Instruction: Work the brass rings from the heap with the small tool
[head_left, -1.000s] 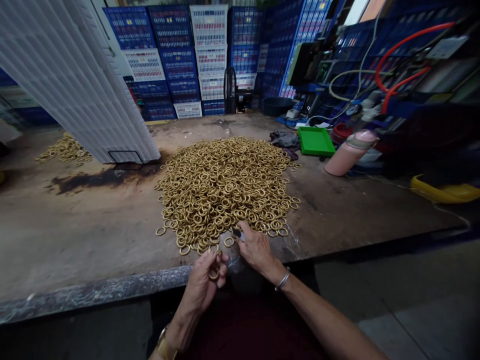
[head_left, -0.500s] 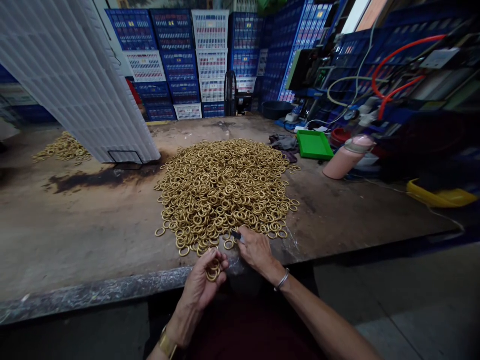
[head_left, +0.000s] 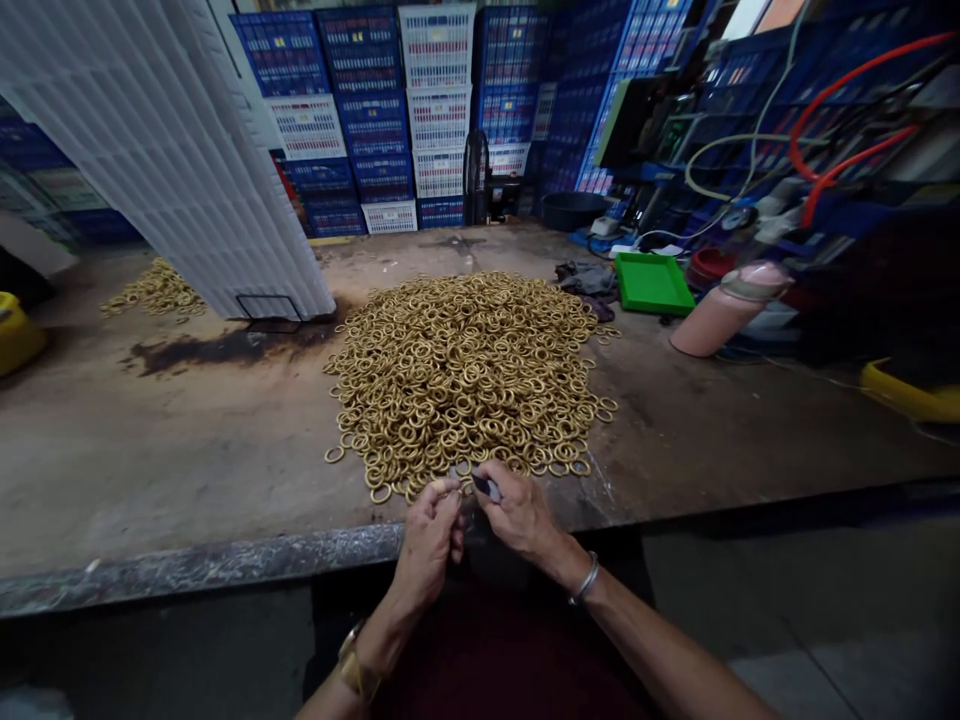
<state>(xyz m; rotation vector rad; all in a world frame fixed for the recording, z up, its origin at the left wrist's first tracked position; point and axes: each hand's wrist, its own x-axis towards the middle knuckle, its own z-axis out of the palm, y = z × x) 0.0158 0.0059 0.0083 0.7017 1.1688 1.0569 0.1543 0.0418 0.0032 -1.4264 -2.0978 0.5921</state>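
Observation:
A wide heap of brass-coloured rings (head_left: 465, 370) lies on the worktable, with single rings scattered round its rim. At the heap's near edge, my left hand (head_left: 431, 535) is closed, its thumb and fingertips pinched together. The rings seen in its palm a moment earlier are hidden by the fingers now. Close on its right, my right hand (head_left: 521, 510) is closed round a small dark, flat, blade-like tool (head_left: 486, 487), whose tip points toward the left fingertips. The two hands are nearly touching, just above the table's front edge.
A tall white ribbed stack (head_left: 247, 200) stands left of the heap, by a smaller ring pile (head_left: 156, 290). To the right are a green tray (head_left: 654, 283), a pink bottle (head_left: 724, 315) and a machine with red hoses. Blue and white crates (head_left: 371, 120) line the back.
My left hand has turned and closed over its rings, rising toward the right hand. The right hand's tool now shows closer to the left fingertips. The whole view has shifted slightly.

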